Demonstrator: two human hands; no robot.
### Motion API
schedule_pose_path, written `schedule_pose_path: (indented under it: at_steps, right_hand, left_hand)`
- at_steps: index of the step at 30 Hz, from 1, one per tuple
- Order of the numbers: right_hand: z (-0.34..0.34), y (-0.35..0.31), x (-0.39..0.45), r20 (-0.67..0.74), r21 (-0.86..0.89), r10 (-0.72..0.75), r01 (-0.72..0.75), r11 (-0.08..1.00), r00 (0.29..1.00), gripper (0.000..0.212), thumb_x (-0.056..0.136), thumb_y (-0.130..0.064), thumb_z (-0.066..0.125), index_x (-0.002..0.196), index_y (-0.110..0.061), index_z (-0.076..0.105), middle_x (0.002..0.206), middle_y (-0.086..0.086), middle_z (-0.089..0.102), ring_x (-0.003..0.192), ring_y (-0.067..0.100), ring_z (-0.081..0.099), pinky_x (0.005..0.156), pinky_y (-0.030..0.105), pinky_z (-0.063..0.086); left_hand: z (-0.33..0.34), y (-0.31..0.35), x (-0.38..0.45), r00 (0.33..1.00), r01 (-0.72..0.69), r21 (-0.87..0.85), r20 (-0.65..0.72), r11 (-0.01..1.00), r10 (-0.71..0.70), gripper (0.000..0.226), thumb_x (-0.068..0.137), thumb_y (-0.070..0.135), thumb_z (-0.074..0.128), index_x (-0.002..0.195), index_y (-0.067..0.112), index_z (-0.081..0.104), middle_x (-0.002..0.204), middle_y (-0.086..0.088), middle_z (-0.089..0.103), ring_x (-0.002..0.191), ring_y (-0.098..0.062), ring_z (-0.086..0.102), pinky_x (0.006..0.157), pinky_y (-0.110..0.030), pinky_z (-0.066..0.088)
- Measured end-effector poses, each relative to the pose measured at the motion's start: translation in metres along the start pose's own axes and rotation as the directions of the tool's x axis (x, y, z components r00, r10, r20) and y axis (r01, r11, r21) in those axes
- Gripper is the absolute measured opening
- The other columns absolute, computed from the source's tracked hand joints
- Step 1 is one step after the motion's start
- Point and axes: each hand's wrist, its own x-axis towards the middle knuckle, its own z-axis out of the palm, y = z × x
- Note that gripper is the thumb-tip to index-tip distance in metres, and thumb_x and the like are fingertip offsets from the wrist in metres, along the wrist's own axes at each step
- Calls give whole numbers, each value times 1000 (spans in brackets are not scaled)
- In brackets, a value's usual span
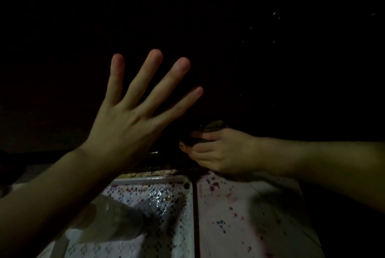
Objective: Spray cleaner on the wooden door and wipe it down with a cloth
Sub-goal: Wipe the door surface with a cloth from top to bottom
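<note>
The scene is very dark. The wooden door (229,38) fills the upper frame as an almost black surface with a few pale droplets at the upper right. My left hand (133,111) lies against it with fingers straight and spread. Lower and to the right, my right hand (218,149) grips a dark crumpled cloth (208,132) near the door's bottom edge. A clear plastic bottle (110,222) lies or leans below my left forearm; its top is hidden.
Below the door is a pale tiled floor (239,205) speckled with purple and dark spots. A patterned, glossy mat or tray with a white rim (150,179) sits at the lower centre, beside a dark floor joint.
</note>
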Motion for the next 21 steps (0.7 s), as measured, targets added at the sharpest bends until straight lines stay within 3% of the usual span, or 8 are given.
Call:
schedule_pose_path:
  at_steps: [1,2,5,10,13,17,21]
  right_hand:
    - [-9,0,-12,49,-80,-16,20,997,999,42,101,-33,38,140,-23,49,154,-8,36,143,1,23,120,22,14]
    - [-18,5,-27,114,-287,-77,107,952,990,38,99,-26,46,135,-21,56,150,-5,43,142,5,30,121,27,14]
    - [-46,1,-58,297,-670,-27,229,706,955,32,83,-11,59,113,-11,70,134,8,59,133,22,46,120,47,14]
    - [-64,-13,-84,320,-736,86,191,649,943,30,77,-15,60,104,-12,74,131,10,61,133,27,47,117,49,20]
    - [-63,-16,-77,200,-726,-14,158,669,980,25,91,-13,53,105,-13,73,133,11,60,131,27,48,119,46,22]
    - [-99,-18,-50,38,-692,-211,178,700,977,22,96,-8,52,93,-4,74,124,15,65,122,28,57,114,45,33]
    - [-138,-39,-41,-92,-728,-305,145,670,948,17,94,-6,58,91,-3,75,114,13,70,111,26,65,109,44,40]
  left_hand:
    - [2,1,-2,999,16,-12,-30,1000,-16,83,86,41,59,154,29,13,159,-8,-5,144,-31,-20,113,-58,-13]
    - [4,3,-1,998,26,-12,-50,1000,-26,86,84,45,62,153,29,14,160,-8,-6,144,-31,-19,113,-58,-12]
    - [8,2,1,996,16,-68,-83,998,-22,94,78,51,69,153,31,17,160,-5,-11,145,-30,-19,113,-57,-14]
    - [8,4,-1,995,37,-89,-85,995,-45,84,82,49,61,152,31,19,161,-7,-4,146,-30,-15,113,-57,-13]
    - [8,6,-1,994,43,-92,-92,995,-51,79,81,44,54,152,31,21,161,-8,2,147,-31,-10,114,-58,-10]
    - [5,8,0,992,57,-101,-109,993,-68,99,69,36,78,151,29,23,161,-9,6,147,-32,-6,114,-58,-7]
    - [-1,1,-1,993,21,-67,-112,997,-29,78,82,41,52,152,27,21,161,-10,7,147,-34,-1,115,-58,-6]
